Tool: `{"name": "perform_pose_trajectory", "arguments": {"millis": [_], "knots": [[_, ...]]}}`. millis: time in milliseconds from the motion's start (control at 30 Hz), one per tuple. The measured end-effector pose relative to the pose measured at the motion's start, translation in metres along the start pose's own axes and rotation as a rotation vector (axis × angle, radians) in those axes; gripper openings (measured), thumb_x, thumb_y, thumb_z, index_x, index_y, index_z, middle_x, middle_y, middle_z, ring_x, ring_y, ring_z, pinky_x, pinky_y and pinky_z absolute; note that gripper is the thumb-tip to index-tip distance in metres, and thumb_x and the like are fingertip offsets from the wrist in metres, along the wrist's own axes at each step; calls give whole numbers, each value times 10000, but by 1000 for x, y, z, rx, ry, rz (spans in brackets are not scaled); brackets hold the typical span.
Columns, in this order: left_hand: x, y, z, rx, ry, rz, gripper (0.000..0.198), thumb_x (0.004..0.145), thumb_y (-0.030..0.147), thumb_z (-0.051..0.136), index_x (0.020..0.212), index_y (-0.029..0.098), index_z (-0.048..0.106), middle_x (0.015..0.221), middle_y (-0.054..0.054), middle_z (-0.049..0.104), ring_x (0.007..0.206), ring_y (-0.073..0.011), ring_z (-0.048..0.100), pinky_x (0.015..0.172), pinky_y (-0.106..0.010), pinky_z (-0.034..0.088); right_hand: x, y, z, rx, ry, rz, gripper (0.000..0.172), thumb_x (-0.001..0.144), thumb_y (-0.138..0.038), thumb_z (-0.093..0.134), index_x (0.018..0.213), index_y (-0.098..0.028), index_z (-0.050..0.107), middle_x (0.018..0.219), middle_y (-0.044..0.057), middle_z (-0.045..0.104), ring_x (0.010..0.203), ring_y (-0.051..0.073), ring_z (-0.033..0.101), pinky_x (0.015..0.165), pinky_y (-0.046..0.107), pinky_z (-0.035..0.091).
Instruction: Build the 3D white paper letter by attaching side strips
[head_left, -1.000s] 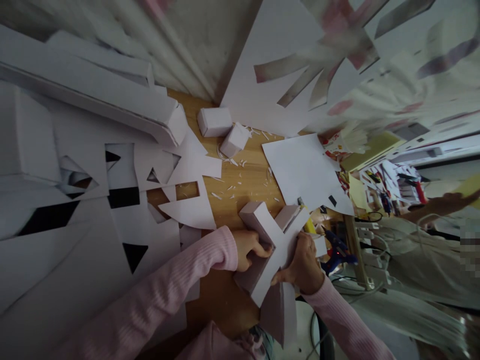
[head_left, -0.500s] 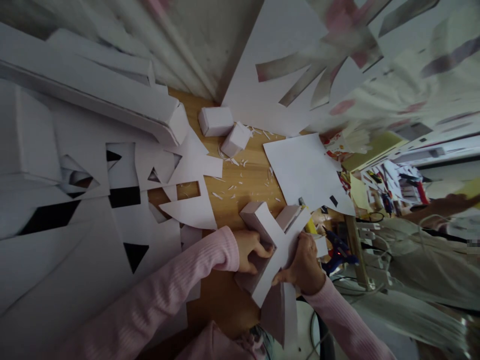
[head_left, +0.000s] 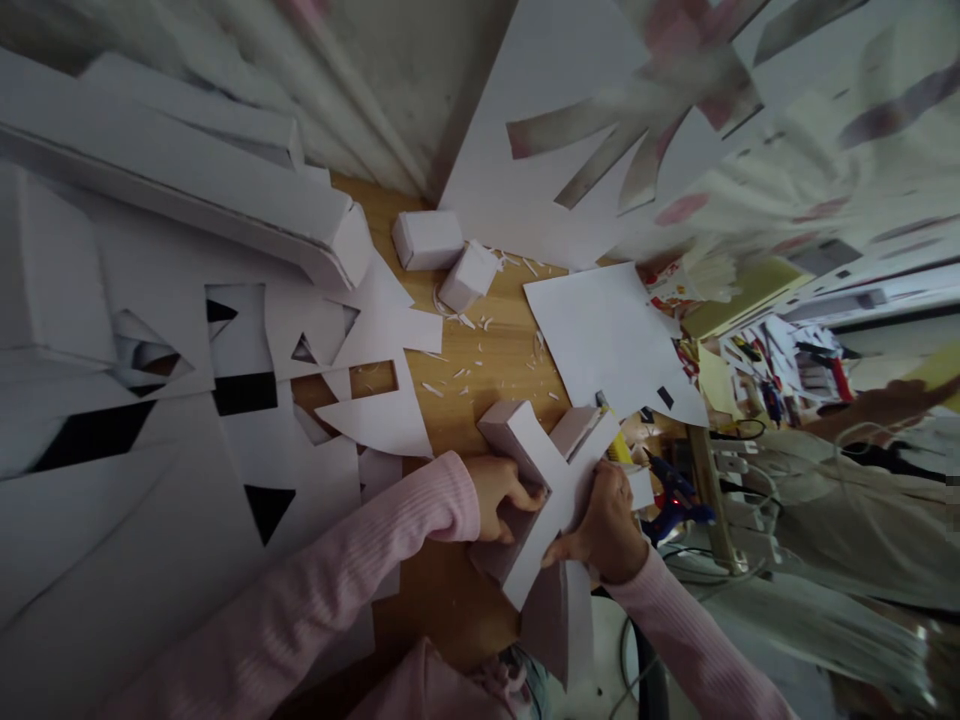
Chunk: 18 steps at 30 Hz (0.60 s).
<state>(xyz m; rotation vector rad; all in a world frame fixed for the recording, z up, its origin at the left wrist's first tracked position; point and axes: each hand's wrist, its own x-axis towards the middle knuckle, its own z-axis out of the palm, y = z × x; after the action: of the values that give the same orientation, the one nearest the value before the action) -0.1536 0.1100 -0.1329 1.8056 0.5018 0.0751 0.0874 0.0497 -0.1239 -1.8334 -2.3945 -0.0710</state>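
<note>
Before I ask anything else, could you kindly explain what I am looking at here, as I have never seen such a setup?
There is no machine: these are a person's bare hands, seen from one camera worn on the head, looking forward and down. The right hand grips a white cross-shaped box, with the thumb at its front; the left hand has its fingers in one inner corner. On the wooden table lie two small white boxes, thin scraps, a white sheet and, at left, cut-out sheets. A blue glue gun is beyond the right hand.
</note>
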Motion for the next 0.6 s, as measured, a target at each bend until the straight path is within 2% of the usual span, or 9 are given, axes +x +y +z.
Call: {"name": "perform_pose_trajectory", "arguments": {"millis": [200, 300, 433, 600], "knots": [[3, -2, 3, -22, 28, -9, 654, 660, 224, 764, 1288, 249, 584, 1193, -84, 611, 994, -275, 611, 841, -347, 480, 0, 0, 0, 12, -9, 9, 1071, 465, -921, 460, 1172, -121, 376, 1009, 193, 503, 964, 448, 528, 846, 656, 416], [5, -5, 6, -47, 53, 0, 651, 642, 218, 774, 1269, 256, 600, 1182, -68, 626, 1053, -284, 593, 881, -347, 467, -1, 1, 1, 15, -8, 23, 1074, 452, -896, 497, 1172, -108, 377, 1028, 205, 511, 984, 448, 520, 838, 656, 419], [8, -11, 12, -96, 100, 38, 640, 618, 187, 782, 1236, 242, 629, 1147, -50, 648, 1038, -260, 602, 893, -310, 461, -1, 2, 2, 19, -3, 32, 1123, 392, -916, 503, 1174, -118, 387, 1035, 193, 524, 985, 442, 536, 863, 654, 418], [11, -26, 18, -158, 143, 123, 653, 579, 157, 802, 1205, 259, 649, 1069, -19, 664, 881, -197, 632, 815, -263, 478, 0, -1, 4, 31, 14, 37, 1169, 378, -927, 500, 1194, -98, 390, 1039, 204, 519, 992, 457, 528, 879, 674, 393]]}}
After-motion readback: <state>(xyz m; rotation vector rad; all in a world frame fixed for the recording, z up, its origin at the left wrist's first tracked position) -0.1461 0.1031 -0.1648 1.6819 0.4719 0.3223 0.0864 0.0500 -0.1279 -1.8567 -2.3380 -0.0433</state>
